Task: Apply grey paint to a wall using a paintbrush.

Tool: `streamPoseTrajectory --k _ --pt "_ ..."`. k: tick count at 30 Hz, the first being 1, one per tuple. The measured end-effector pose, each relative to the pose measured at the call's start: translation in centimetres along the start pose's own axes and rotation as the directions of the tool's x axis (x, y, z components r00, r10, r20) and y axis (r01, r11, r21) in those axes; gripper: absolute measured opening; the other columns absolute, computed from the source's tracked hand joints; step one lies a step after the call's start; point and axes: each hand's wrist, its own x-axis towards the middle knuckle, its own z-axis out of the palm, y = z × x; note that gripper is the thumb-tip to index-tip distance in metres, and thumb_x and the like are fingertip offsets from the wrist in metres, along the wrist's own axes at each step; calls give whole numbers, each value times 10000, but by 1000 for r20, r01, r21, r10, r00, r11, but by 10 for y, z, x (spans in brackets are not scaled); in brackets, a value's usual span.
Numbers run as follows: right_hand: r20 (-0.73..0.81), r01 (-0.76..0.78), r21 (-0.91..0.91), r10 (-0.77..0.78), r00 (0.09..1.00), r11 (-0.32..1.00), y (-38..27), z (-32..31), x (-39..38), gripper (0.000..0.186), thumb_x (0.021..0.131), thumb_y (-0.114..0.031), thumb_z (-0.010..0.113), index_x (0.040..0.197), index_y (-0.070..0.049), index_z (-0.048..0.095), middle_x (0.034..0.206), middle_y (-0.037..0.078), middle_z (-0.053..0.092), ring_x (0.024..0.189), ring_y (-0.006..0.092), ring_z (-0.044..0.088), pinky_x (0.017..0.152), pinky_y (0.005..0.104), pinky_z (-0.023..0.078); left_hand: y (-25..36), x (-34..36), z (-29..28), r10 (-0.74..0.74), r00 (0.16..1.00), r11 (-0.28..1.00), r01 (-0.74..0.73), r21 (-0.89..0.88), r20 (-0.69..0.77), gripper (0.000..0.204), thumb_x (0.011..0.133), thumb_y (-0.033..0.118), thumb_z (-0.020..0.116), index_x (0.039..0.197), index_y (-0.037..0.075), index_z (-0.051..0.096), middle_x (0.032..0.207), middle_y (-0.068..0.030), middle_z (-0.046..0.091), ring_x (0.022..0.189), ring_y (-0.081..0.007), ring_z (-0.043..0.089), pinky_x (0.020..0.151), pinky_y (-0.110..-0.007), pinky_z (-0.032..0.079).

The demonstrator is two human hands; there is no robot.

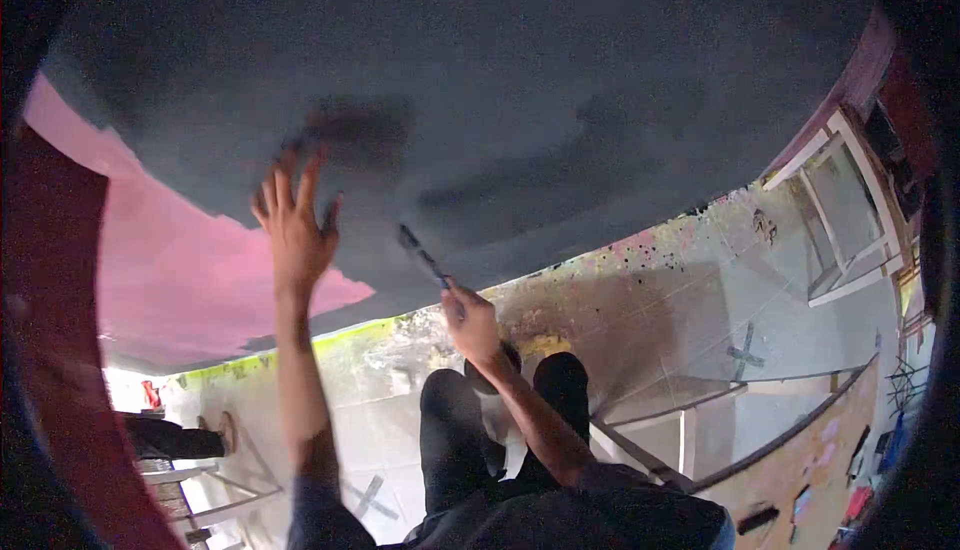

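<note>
The left hand [298,235] is held spread over the dark grey surface [500,60]; whether it is touched cannot be told. At its three o'clock lies the brush [427,259], bristles aimed toward eleven, its handle gripped by the nearer right hand [470,328], fingers curled.

The wall [500,60] fills the upper frame, the floor [370,430] below it. The brush [424,255], in the right hand [470,323], sits mid-frame, right of the left hand [299,235].
</note>
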Motion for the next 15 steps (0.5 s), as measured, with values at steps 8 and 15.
streamPoseTrajectory --k 8,15 --pt "-166 -355 -253 322 932 900 -82 -164 -38 246 880 -224 521 1011 -50 633 829 180 648 756 342 627 661 423 479 106 -36 -134 -211 888 223 451 -864 409 236 761 -82 617 970 29 620 993 -72 603 823 -126 585 694 -247 465" --pt "-270 -353 -446 252 929 822 -214 -307 -75 254 906 -174 512 1027 16 628 831 229 636 716 238 608 659 353 470 170 18 -312 132 867 -460 482 -745 480 274 754 -49 604 1015 -4 538 977 -117 525 932 -212 542 825 -342 444"
